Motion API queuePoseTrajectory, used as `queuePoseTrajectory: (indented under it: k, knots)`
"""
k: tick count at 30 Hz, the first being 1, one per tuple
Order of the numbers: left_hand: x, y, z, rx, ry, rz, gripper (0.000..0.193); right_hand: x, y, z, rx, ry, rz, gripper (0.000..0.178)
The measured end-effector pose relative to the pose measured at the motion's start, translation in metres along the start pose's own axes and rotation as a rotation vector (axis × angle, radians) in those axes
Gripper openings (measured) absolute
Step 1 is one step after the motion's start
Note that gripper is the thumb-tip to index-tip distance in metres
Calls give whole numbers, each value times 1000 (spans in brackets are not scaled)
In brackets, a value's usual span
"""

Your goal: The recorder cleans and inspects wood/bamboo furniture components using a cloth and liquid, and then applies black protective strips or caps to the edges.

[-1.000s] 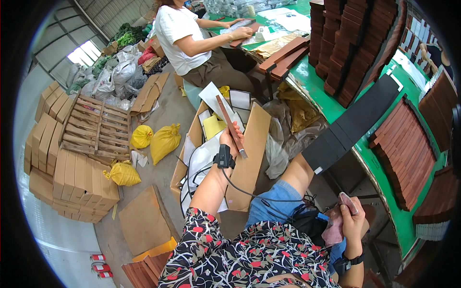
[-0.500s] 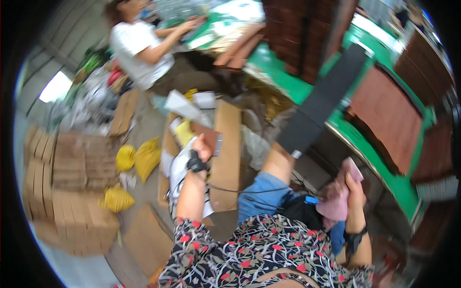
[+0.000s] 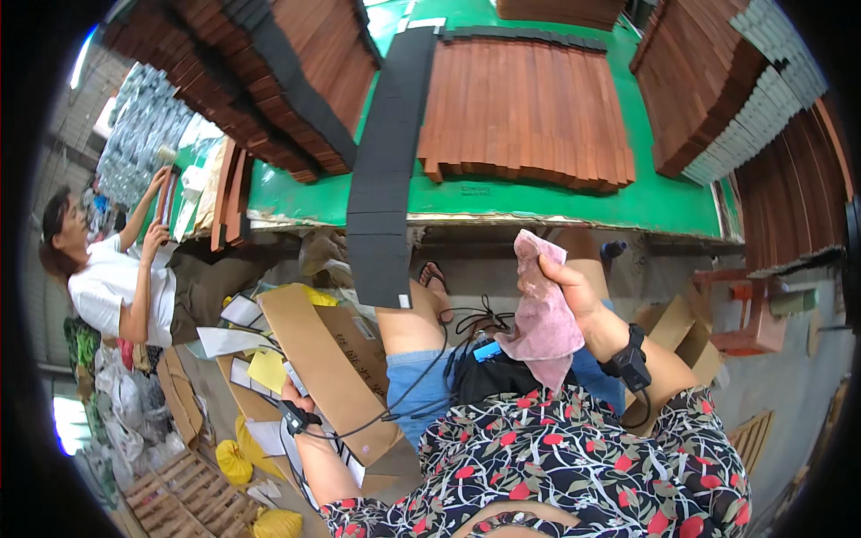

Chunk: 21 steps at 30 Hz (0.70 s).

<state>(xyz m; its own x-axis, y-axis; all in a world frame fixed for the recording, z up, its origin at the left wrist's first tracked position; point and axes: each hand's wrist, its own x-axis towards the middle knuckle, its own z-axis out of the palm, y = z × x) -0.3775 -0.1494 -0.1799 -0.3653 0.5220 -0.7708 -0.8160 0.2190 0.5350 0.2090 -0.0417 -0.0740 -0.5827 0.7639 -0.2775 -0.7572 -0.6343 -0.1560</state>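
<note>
Right hand [image 3: 587,312]: thumb and fingers pinch a crumpled pink cloth [image 3: 543,323], which hangs below the grip over the person's lap. Left hand [image 3: 298,396]: fingers curl around a narrow piece [image 3: 295,378], only its greyish end showing; the box flap hides part of the grip, and I cannot tell how tightly it is held.

Just beside the left fingers, an open cardboard box [image 3: 345,386]; white sheets and a yellow sheet [image 3: 267,370] stick out of it on the far side of that hand. Black device [image 3: 630,366] strapped just behind the right fingers, at the wrist; a similar one behind the left. Between the two hands, a black bag [image 3: 480,377] on the lap, small blue item [image 3: 487,350] at its edge.

Ahead of the fingers, between them, a long black board [image 3: 381,193] slopes from the green tabletop [image 3: 305,199] down to the person's knee. Beyond the right fingers, on the tabletop, a row of reddish-brown slats [image 3: 529,112], side by side. Taller slat stack [image 3: 260,90] left of the board, ahead of the left fingers. Farther left of those fingers, a co-worker in a white shirt [image 3: 126,291], both hands on a slat-like piece. Yellow bags [image 3: 235,459] lie left of the left fingers, near the floor pallet [image 3: 190,498].
</note>
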Motion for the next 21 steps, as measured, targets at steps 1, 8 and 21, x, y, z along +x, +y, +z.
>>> queuePoseTrajectory:
  k: [1, 8, 21]
  knots:
    - [-5, -2, 5, -13, -42, -15, 38, -7, -5, -6, -17, -1, -31, 27]
    - [-38, 1, 4, 31, -66, 19, 38, -83, -45, -29, -238, 373, -261, 31]
    - [-67, 12, -35, 631, 639, 589, 35, -142, -140, -306, -1415, 1245, -305, 32]
